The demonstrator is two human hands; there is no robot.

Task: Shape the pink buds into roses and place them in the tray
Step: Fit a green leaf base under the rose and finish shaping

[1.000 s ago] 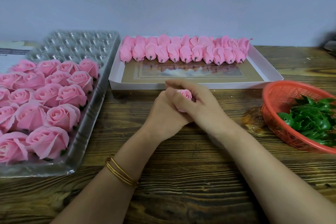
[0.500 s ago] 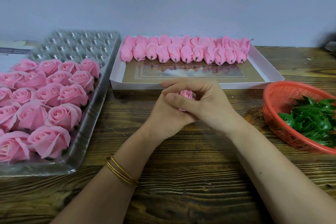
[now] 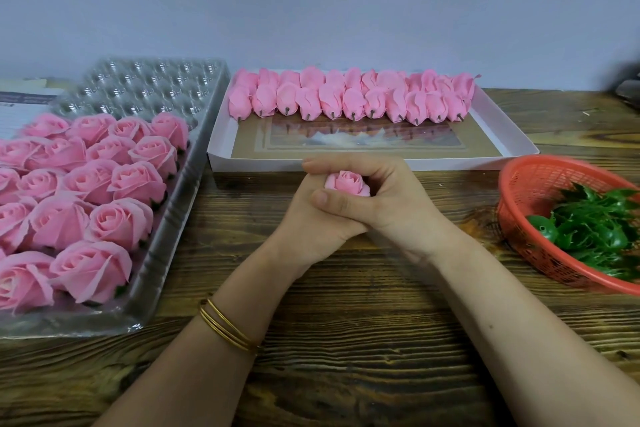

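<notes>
A person is sitting at a wooden table [image 3: 346,340], seen from above, with both forearms reaching in from six o'clock. The two hands are meeting at the centre of the view and clasping one pink bud [image 3: 348,183] between them. The right hand [image 3: 391,204] is curling round the bud from three o'clock, its forefinger arching over the far side and its thumb lying across the left hand [image 3: 311,229]. The left hand is cupping the bud from nine o'clock; most of its fingers are hiding under the right thumb. The bud's petals are showing above the fingers. Gold bangles [image 3: 227,326] are circling the left wrist.

At nine o'clock from the hands, a clear plastic tray [image 3: 166,218] is holding rows of finished pink roses [image 3: 121,222], its far pockets standing bare. At twelve o'clock, a shallow white box [image 3: 502,135] is carrying a row of unshaped buds [image 3: 349,100] along its far edge. At three o'clock, a red basket [image 3: 540,177] is holding green leaves [image 3: 595,229].
</notes>
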